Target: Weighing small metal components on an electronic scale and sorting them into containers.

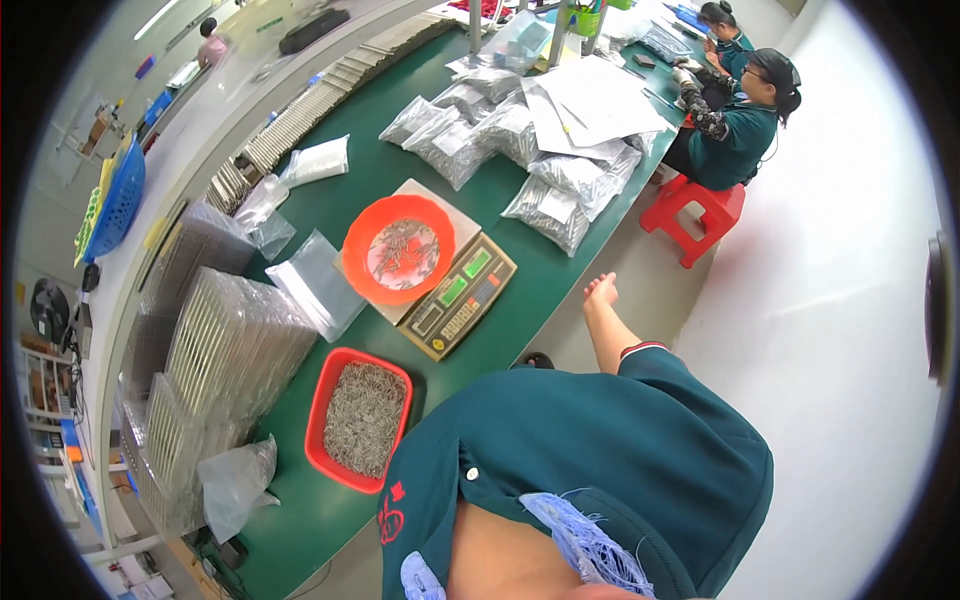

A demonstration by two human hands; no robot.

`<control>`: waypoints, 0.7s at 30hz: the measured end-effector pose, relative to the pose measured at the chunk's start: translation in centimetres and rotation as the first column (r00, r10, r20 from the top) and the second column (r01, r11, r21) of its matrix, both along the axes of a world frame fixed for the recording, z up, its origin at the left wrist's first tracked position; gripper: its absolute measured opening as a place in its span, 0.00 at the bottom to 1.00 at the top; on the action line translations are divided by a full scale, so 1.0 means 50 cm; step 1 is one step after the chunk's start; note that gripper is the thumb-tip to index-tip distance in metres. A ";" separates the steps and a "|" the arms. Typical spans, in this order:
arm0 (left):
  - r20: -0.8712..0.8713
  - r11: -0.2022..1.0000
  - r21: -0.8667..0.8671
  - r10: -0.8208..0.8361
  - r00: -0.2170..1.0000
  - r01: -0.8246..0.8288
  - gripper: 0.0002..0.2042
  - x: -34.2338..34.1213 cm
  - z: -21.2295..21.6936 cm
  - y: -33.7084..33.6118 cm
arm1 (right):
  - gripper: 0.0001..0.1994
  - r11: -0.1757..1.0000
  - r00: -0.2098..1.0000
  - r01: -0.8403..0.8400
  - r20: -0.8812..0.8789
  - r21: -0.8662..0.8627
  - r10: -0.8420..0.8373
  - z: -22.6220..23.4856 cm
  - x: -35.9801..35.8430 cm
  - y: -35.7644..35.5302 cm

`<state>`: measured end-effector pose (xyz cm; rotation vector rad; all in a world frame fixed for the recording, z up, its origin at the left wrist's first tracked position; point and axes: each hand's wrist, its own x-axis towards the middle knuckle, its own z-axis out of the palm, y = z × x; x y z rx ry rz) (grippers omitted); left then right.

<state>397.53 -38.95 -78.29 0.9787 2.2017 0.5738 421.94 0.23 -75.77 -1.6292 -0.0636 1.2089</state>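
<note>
Reaching out past the near long edge of the green bench (330, 210), the right hand (600, 291) hangs over the pale floor with its fingers drawn loosely together and nothing in them. The left hand is out of view, so whether it holds anything cannot be told.

Nearest to the right hand is the counting scale (460, 295), a flat tan box with green displays, lying just to the hand's left and sitting near that same bench edge. Its long axis runs diagonally, from the near edge up toward the far right. On its platform, farther left again, rests a round orange bowl (400, 248) holding a small heap of thin metal pins.

Closer to the body, a red rectangular tray (358, 418) full of the same grey pins lies along the near edge, below and left of the scale. Clear plastic bags (318, 282) lie between the bowl and stacked wrapped metal racks (235, 340). Filled silvery bags (520, 150) crowd the bench's far end, where a seated person (745, 125) works on a red stool (700, 215).
</note>
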 end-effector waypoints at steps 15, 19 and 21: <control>-0.031 0.780 -0.583 -0.299 0.954 0.226 0.16 0.181 -0.074 0.109 | 0.25 0.985 0.992 -0.043 -0.121 -0.169 0.022 -0.028 0.087 0.255; 0.000 0.652 -0.709 -0.380 0.925 0.268 0.17 0.207 -0.067 0.128 | 0.30 0.988 0.991 -0.009 -0.134 -0.155 -0.012 -0.062 0.045 0.305; 0.025 0.576 -0.772 -0.395 0.918 0.269 0.18 0.214 -0.063 0.118 | 0.32 0.973 0.991 -0.093 -0.117 -0.210 0.070 -0.052 0.025 0.286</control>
